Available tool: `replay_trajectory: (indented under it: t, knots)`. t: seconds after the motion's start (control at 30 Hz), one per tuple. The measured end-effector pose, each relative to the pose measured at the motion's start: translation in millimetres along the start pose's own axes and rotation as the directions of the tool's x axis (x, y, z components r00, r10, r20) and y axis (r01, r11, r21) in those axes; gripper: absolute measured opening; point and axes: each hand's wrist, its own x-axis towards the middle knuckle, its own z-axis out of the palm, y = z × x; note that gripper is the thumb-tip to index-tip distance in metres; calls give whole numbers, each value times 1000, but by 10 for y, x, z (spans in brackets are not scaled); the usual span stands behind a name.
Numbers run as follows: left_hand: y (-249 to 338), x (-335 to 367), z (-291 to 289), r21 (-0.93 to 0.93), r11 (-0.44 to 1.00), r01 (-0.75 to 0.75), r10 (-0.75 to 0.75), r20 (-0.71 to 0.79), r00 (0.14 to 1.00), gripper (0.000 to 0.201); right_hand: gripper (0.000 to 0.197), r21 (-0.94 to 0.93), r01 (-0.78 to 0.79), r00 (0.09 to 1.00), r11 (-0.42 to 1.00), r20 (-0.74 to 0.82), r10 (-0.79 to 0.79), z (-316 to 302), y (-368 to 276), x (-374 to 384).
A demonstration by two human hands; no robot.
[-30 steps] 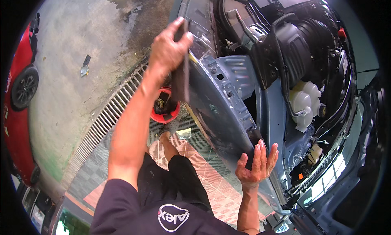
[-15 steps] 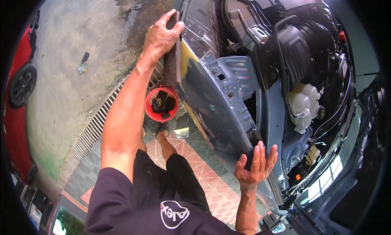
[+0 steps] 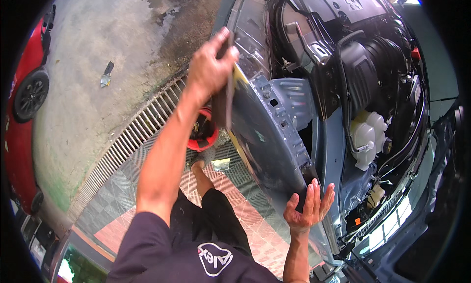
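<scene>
My left hand point(image 3: 210, 71) is closed around the far part of a long, flat, grey-brown sanding block point(image 3: 222, 111). The block lies lengthwise along the outer side of a blue-grey car fender point(image 3: 265, 141), over its far portion, where a yellowish patch shows. Dull, dark smears cover much of the panel. Resting at the fender's near upper edge is my right hand point(image 3: 309, 207), palm down with the fingers spread and nothing in it. Some of the left fingers are blurred by motion and partly hidden behind the block.
Right of the fender lies the open engine bay with a white coolant tank point(image 3: 368, 141) and black hoses. A red bucket point(image 3: 216, 136) with dark items stands below the block, partly covered by my forearm. A floor grate point(image 3: 142, 123) runs past it; a red car point(image 3: 22, 116) stands far left.
My left hand and the sanding block have moved nearer to me and a little to the right along the fender. The right hand stays in place. The whole view has shifted slightly.
</scene>
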Motion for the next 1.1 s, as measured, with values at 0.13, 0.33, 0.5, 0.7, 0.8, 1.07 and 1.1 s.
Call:
replay_trajectory:
  t: [0.13, 0.33, 0.5, 0.7, 0.8, 1.07, 1.1]
  knots:
    - [160, -366, 20, -34, 997, -68, 70, 71, 995, 66, 48, -8, 15, 1000, 1000, -2, -15, -8, 14, -11]
    - [-335, 285, -177, 46, 998, 40, -39, -18, 999, 69, 51, 19, 33, 999, 999, -5, -33, 28, -32, 21]
    - [-12, -35, -70, -2, 1000, -7, 7, 47, 999, 67, 48, 22, 18, 1000, 1000, -9, -18, -14, 6, -8]
    - [-36, -188, -19, 18, 998, -67, 66, 39, 997, 64, 47, 4, 7, 1000, 1000, -5, -7, -3, -8, -12]
    - [256, -507, -52, 49, 996, -77, 71, 108, 992, 64, 47, 15, 13, 1000, 1000, 9, -13, -21, 0, -13]
    - [459, -680, -14, 22, 999, -35, 32, 120, 992, 62, 48, 3, 11, 1000, 1000, 3, -11, -20, -12, -11]
    - [526, -762, -26, 5, 1000, 2, -2, 165, 986, 62, 48, 6, 13, 1000, 1000, -1, -13, -20, 5, -19]
